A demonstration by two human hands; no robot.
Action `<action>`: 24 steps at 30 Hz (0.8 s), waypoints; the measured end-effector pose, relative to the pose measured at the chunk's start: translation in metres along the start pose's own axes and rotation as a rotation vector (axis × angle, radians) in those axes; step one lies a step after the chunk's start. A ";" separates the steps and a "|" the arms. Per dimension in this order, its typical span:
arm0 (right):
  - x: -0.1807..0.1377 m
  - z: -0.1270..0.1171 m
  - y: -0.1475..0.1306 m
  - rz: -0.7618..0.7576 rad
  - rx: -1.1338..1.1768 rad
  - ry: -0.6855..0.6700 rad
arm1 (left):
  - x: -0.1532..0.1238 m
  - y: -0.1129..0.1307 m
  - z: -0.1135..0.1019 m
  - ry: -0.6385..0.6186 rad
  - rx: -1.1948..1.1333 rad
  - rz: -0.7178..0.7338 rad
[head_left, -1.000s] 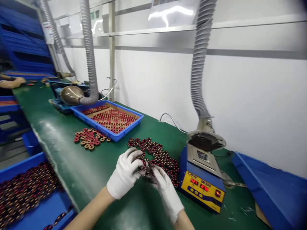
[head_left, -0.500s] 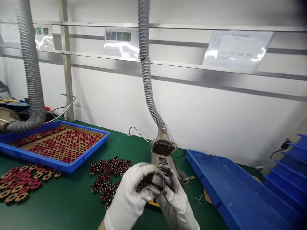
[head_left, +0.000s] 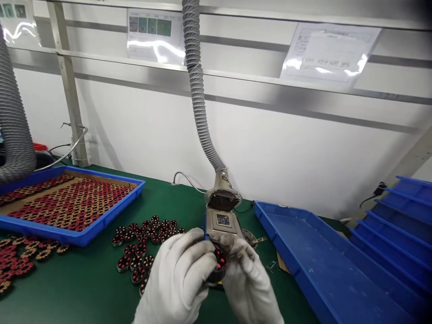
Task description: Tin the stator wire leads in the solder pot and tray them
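Observation:
Both of my hands wear white gloves with dirty fingertips. My left hand [head_left: 180, 274] is closed around a round black motor stator [head_left: 220, 261] with red windings, its wound face tipped to the right. My right hand [head_left: 248, 274] has its fingers pinched together at the stator's upper right edge, and whatever else is between them is hidden. Just beyond the hands stands a solder pot [head_left: 222, 220] with a small gridded square on its metal top. Several similar black-rimmed stators [head_left: 137, 263] lie in a group to the left of my left hand.
A blue tray [head_left: 79, 238] at left holds rows of red and tan rings; more rings [head_left: 20, 261] lie before it. Another blue tray [head_left: 290, 252] and stacked blue trays [head_left: 394, 225] are at right. A grey duct hose [head_left: 199, 99] hangs down to a fume hood [head_left: 222, 195].
The stator has turned so its red-wound face shows. My left hand now covers it from the left, and my right fingers have shifted to its upper edge. The view has swung slightly right and down.

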State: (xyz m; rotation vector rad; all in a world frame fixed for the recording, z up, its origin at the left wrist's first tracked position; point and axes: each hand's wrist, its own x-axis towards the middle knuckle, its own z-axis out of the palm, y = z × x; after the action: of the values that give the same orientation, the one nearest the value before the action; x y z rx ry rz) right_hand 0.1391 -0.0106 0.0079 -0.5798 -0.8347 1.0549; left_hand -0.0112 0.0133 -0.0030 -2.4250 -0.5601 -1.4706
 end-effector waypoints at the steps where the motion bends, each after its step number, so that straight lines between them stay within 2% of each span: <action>1: 0.000 -0.001 -0.002 0.029 0.065 0.042 | 0.000 0.000 -0.001 0.009 0.008 -0.006; 3: 0.000 -0.002 -0.005 0.023 -0.014 0.055 | 0.000 0.000 -0.002 0.027 -0.012 -0.028; 5: 0.000 -0.004 -0.006 -0.007 -0.253 -0.049 | 0.001 -0.001 -0.003 0.043 -0.036 -0.035; 7: -0.001 -0.003 -0.003 -0.102 -0.441 -0.133 | 0.001 -0.001 -0.003 0.051 -0.022 -0.010; 8: -0.002 -0.002 -0.001 -0.189 -0.491 -0.129 | 0.002 -0.001 -0.004 0.051 -0.005 0.001; 10: -0.006 0.000 0.003 -0.372 -0.592 -0.029 | 0.003 0.000 -0.004 0.047 0.029 0.004; 12: -0.010 0.000 0.004 -0.513 -0.668 0.158 | 0.004 0.002 -0.005 0.046 0.039 -0.018; 15: -0.013 -0.005 0.000 -0.575 -0.656 0.427 | 0.006 0.003 -0.006 0.056 0.029 -0.052; 17: -0.010 -0.006 -0.002 -0.469 -0.581 0.439 | 0.005 0.003 -0.006 0.065 0.018 -0.081; 21: -0.002 0.006 0.006 0.001 -0.341 0.018 | 0.003 0.002 -0.005 0.098 0.015 -0.105; 22: -0.002 0.011 0.010 0.094 -0.257 -0.055 | 0.003 0.001 -0.005 0.098 0.001 -0.115; 24: -0.003 0.019 0.016 0.210 -0.075 -0.094 | 0.003 -0.002 -0.005 0.077 -0.075 -0.159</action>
State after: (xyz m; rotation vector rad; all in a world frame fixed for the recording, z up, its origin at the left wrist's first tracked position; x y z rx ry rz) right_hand 0.1144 -0.0062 0.0054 -0.6969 -0.9124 1.2541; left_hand -0.0144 0.0137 0.0018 -2.4161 -0.7080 -1.6684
